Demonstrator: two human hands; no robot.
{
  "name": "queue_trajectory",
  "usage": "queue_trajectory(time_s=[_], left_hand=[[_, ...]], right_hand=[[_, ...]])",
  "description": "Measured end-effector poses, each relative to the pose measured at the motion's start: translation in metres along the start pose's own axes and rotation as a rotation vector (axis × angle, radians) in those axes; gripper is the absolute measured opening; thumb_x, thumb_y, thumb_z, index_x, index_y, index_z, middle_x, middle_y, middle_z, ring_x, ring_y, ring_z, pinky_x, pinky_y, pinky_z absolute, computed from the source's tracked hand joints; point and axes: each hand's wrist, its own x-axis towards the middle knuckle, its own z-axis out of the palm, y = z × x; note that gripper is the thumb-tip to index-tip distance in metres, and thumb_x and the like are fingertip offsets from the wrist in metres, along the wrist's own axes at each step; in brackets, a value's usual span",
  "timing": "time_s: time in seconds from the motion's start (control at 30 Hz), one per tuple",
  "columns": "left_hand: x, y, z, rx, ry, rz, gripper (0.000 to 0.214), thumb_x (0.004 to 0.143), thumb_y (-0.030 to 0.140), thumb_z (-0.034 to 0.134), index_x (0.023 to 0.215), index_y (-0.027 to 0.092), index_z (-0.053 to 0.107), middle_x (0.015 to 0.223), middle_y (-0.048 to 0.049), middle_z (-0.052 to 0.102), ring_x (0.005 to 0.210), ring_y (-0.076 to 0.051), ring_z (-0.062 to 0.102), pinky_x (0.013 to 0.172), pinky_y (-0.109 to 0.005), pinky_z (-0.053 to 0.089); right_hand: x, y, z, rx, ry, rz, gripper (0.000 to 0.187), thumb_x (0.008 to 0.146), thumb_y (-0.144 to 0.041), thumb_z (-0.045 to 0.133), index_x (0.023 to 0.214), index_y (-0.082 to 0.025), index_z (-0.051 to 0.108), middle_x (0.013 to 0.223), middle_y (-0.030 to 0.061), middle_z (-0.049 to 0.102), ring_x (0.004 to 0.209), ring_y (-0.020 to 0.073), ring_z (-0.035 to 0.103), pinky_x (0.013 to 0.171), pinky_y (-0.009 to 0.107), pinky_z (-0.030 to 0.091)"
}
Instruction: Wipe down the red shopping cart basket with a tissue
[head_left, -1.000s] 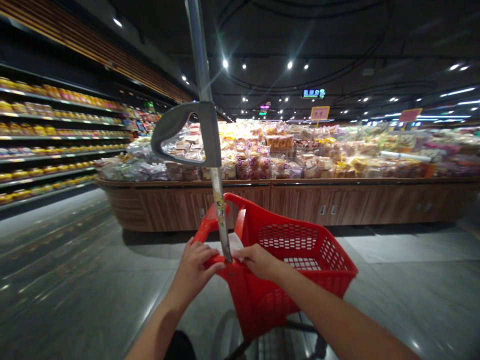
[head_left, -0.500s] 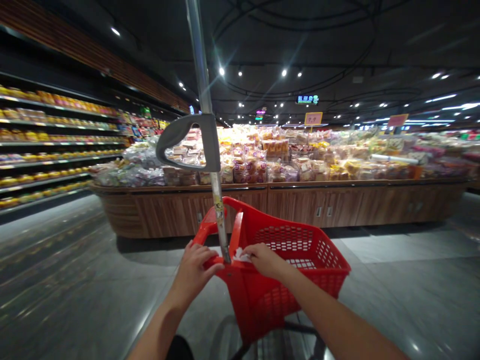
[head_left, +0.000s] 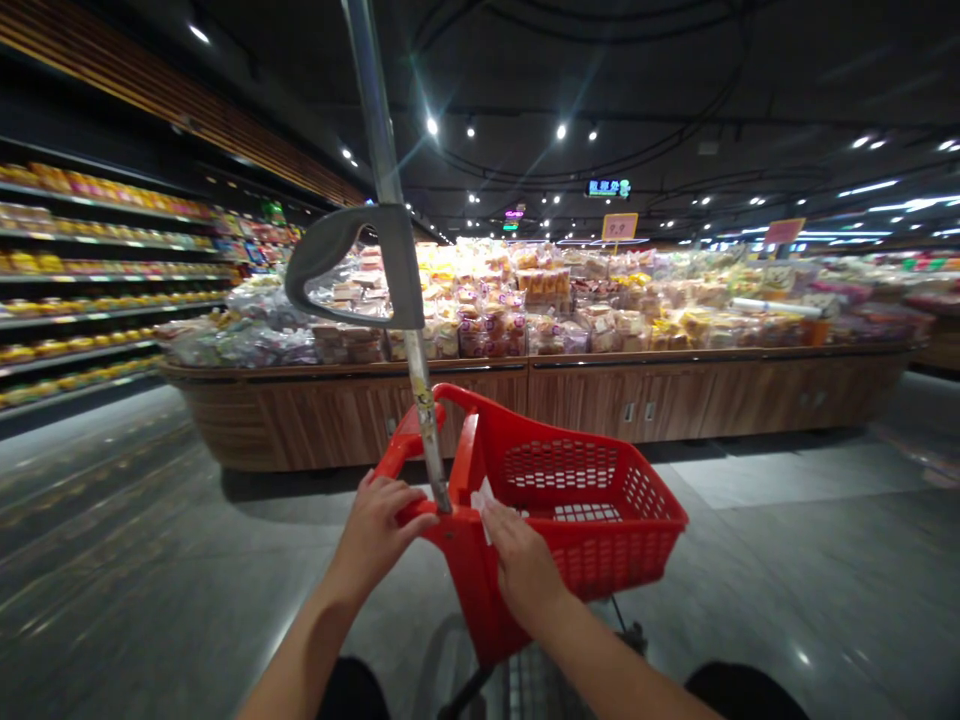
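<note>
Left hand (head_left: 373, 538) curled over the red basket rim (head_left: 540, 425), right hand (head_left: 525, 572) apart (perhaps touching a white slip (head_left: 481, 507))

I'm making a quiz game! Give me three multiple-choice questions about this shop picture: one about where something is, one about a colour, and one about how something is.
1. Where is the grey curved plastic handle?
A) On the tall metal pole
B) On the floor
C) Inside the basket

2. What colour is the plastic mesh shopping basket?
A) Blue
B) Red
C) Green

3. How is the person's left hand?
A) Flat on the floor
B) In a pocket
C) Curled over the basket's rim

Answers:
1. A, because the handle sits on the pole above the basket.
2. B, because its walls and rim show red.
3. C, because the fingers bend over the rim beside the pole.
</note>
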Motion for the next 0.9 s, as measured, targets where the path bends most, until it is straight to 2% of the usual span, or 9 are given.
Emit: queue_trajectory(time_s=[0.1,0.23,0.3,0.47,0.53,0.67,0.77,0.83,0.9], left_hand=[[0.000,-0.002,0.002,-0.001,0.017,-0.006,0.027,0.072,0.047,0.065,0.083,0.023,0.070,0.080,-0.0015,0.070,0.081,-0.021,0.060,0.096,-0.046,0.030],[0.001,-0.005,0.000,-0.013,0.008,-0.007,0.028,0.071,0.048,0.065,0.083,0.023,0.070,0.080,-0.0017,0.070,0.084,-0.022,0.061,0.097,-0.047,0.029],[0.002,-0.006,-0.002,-0.012,-0.004,-0.013,0.028,0.072,0.049,0.064,0.083,0.024,0.070,0.081,-0.0013,0.070,0.084,-0.022,0.061,0.098,-0.047,0.029],[0.002,-0.007,-0.003,0.005,-0.023,-0.025,0.028,0.072,0.050,0.062,0.084,0.026,0.070,0.084,-0.0012,0.071,0.087,-0.023,0.060,0.098,-0.048,0.029],[0.003,-0.010,-0.001,0.014,-0.023,-0.027,0.029,0.073,0.050,0.061,0.085,0.026,0.070,0.085,-0.0012,0.071,0.087,-0.022,0.060,0.099,-0.048,0.029],[0.003,-0.013,0.003,0.031,0.011,-0.033,0.032,0.072,0.050,0.063,0.091,0.025,0.068,0.092,-0.0038,0.071,0.093,-0.025,0.061,0.103,-0.051,0.028],[-0.014,0.001,0.005,0.060,0.221,-0.070,0.042,0.072,0.043,0.063,0.110,0.024,0.061,0.117,-0.0104,0.064,0.111,-0.032,0.054,0.105,-0.057,0.024],[-0.035,0.019,0.009,0.018,0.359,-0.058,0.048,0.075,0.037,0.060,0.122,0.027,0.053,0.131,-0.0102,0.054,0.120,-0.032,0.048,0.108,-0.056,0.022],[-0.059,0.040,0.018,-0.166,0.220,0.012,0.067,0.070,0.039,0.066,0.132,0.036,0.041,0.136,-0.0050,0.051,0.124,-0.029,0.046,0.106,-0.047,0.033]], right_hand=[[0.006,-0.011,0.010,-0.026,0.029,-0.002,0.066,0.071,0.004,0.035,0.136,-0.007,0.043,0.134,0.0158,0.051,0.129,0.0216,0.042,0.107,0.042,0.038],[0.014,-0.020,0.012,0.000,0.010,-0.062,0.069,0.070,0.004,0.035,0.138,-0.007,0.039,0.138,0.0140,0.047,0.131,0.0200,0.039,0.109,0.040,0.036],[0.005,-0.008,0.003,-0.001,0.000,-0.031,0.070,0.070,0.005,0.034,0.138,-0.009,0.039,0.138,0.0129,0.048,0.131,0.0197,0.039,0.109,0.041,0.036],[-0.032,0.041,-0.023,-0.019,0.055,0.145,0.070,0.072,0.005,0.033,0.136,-0.019,0.045,0.137,0.0085,0.049,0.128,0.0194,0.043,0.108,0.044,0.037],[-0.037,0.046,-0.025,-0.009,0.066,0.201,0.071,0.069,0.006,0.034,0.134,-0.019,0.048,0.137,0.0085,0.049,0.128,0.0200,0.044,0.108,0.045,0.036],[-0.027,0.015,-0.022,0.142,0.018,0.217,0.069,0.067,0.006,0.035,0.130,-0.016,0.053,0.130,0.0089,0.056,0.124,0.0195,0.049,0.107,0.040,0.037],[-0.017,-0.022,-0.031,0.354,-0.028,0.224,0.062,0.069,0.003,0.040,0.123,-0.019,0.060,0.121,0.0059,0.064,0.113,0.0189,0.058,0.101,0.034,0.044],[-0.015,-0.043,-0.044,0.477,-0.015,0.282,0.053,0.072,0.001,0.041,0.112,-0.022,0.066,0.108,0.0034,0.070,0.101,0.0180,0.065,0.092,0.030,0.049],[-0.015,-0.058,-0.058,0.586,-0.038,0.337,0.044,0.076,-0.003,0.042,0.102,-0.024,0.071,0.098,0.0013,0.073,0.092,0.0172,0.067,0.084,0.026,0.051]])
